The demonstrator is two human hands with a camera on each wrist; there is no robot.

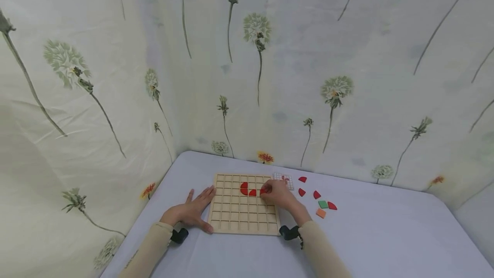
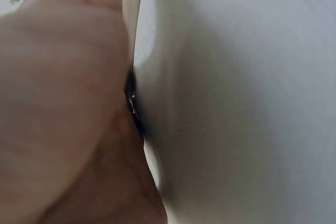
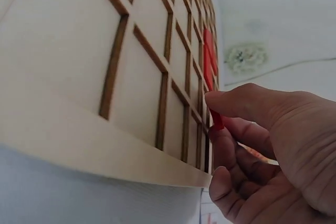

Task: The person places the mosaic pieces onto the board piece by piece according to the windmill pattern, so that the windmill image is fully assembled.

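Observation:
A wooden grid board (image 1: pixel 244 226) lies on the table, with red quarter-circle pieces (image 1: pixel 244 191) set in a few of its squares. My left hand (image 1: pixel 193 211) rests along the board's left edge, fingers spread and thumb near the lower left corner. Over the right part of the grid, my right hand (image 1: pixel 281 194) pinches a red piece (image 3: pixel 216 120) between thumb and fingertip, close to the squares. In the right wrist view, other red pieces (image 3: pixel 208 61) sit beyond the fingertips. Mostly the hand's side (image 2: pixel 63 98) fills the left wrist view.
A small card (image 1: pixel 288 176) printed with a grid and red shapes lies behind the right hand, partly covered. Several loose red pieces (image 1: pixel 302 192), a green piece (image 1: pixel 323 204) and an orange piece (image 1: pixel 320 213) lie right of the board. A flower-patterned cloth (image 1: pixel 289 76) hangs behind the table.

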